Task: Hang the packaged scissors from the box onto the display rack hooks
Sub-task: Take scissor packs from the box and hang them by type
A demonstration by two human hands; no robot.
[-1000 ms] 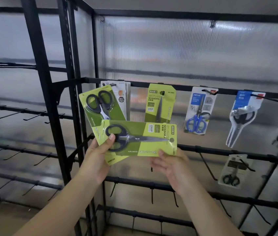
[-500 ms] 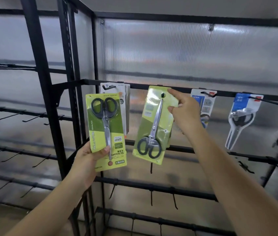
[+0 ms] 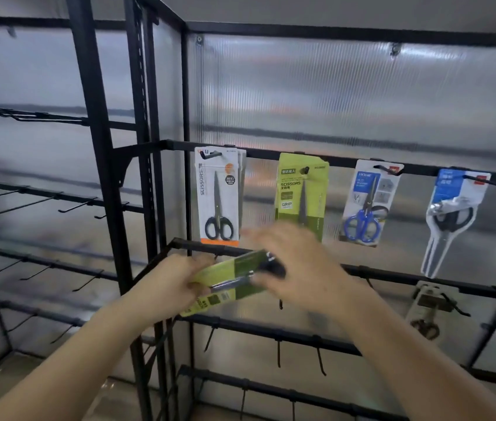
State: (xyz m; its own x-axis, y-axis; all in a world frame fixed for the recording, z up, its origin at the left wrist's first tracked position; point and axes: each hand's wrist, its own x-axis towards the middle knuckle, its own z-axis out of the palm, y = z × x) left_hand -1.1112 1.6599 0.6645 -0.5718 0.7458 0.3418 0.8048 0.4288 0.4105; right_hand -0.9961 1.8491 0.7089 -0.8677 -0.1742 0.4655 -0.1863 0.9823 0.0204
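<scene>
Black display rack (image 3: 110, 189), green scissors pack (image 3: 228, 278) held near-flat, handles pointing right (blurred), left hand (image 3: 174, 284) gripping it, right hand (image 3: 298, 262) spread.

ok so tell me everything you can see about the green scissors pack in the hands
The green scissors pack is a flat card in light and dark green with a glossy clear front over black-handled, metal-bladed scissors. It lies tilted, handle end up to the right, in front of the rack's second bar. The left hand grips its lower left end; the blurred right hand touches the handle end.
</scene>
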